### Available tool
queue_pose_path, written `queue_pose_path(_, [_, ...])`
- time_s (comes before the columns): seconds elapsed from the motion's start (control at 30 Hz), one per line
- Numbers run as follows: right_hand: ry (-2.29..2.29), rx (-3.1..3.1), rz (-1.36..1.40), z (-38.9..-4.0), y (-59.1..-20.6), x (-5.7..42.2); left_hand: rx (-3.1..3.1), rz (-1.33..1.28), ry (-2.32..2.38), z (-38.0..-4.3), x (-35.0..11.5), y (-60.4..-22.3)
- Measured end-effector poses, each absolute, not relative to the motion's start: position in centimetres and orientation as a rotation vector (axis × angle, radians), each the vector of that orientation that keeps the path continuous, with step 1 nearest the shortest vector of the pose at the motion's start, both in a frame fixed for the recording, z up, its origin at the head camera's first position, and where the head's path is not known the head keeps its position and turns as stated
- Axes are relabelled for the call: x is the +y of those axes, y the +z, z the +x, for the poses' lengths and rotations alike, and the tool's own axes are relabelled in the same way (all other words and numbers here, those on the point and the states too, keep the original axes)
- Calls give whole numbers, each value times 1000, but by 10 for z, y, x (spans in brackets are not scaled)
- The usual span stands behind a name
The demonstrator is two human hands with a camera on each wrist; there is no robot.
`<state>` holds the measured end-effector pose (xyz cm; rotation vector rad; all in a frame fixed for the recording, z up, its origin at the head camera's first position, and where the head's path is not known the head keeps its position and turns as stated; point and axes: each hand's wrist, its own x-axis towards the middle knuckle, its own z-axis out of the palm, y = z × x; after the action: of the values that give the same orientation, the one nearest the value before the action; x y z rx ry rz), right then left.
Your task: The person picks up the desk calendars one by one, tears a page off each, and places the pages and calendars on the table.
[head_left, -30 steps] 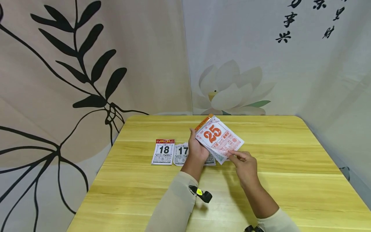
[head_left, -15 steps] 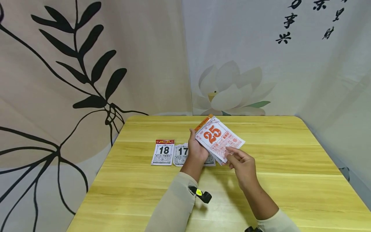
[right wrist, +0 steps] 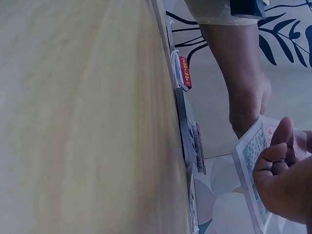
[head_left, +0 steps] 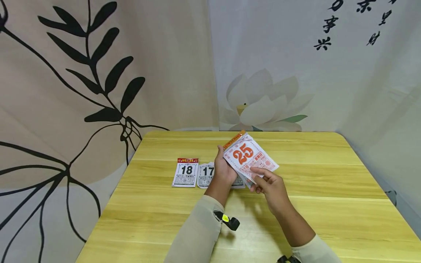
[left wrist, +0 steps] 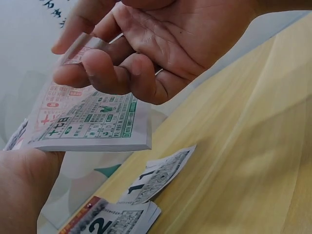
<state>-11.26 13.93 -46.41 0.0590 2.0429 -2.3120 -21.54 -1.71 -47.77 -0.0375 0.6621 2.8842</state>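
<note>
My left hand (head_left: 224, 171) holds a tear-off calendar (head_left: 241, 155) from its left side, tilted above the table. The top sheet bears a large red 25 under an orange-gold header strip. With thumb and fingers, my right hand (head_left: 271, 188) pinches the lower edge of that sheet, which bends up from the block. A green-printed page (left wrist: 109, 119) shows underneath in the left wrist view. Past the fingers of the right hand (right wrist: 282, 183), the thick block edge is visible in the right wrist view. Most of the left hand's fingers are hidden behind the calendar.
On the wooden table (head_left: 164, 223), a small calendar with a red header and black 18 (head_left: 185, 175) lies left of a 17 sheet (head_left: 204, 177). Another grey-printed piece (head_left: 239, 183) is partly covered by the left hand. A printed curtain (head_left: 171, 73) hangs behind.
My right hand has shifted left along the calendar's lower edge. The red 25 sheet, lying flatter half a second ago, now lifts at its lower corner. The left hand stays nearly still.
</note>
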Motion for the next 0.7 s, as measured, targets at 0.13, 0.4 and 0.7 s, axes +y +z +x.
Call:
queue_pose_path(0.13, [-2338,2023,69,-113,-464,139,710,-20,2850,-216,-18,-478])
queue_pose_path(0.4, [-2373,2004,63,-113,-465,140,726,-49,2830,-217,-18,-480])
queue_pose_path(0.7, [-2421,1940,27,-113,-466,141,709,-79,2824,-215,-20,-482])
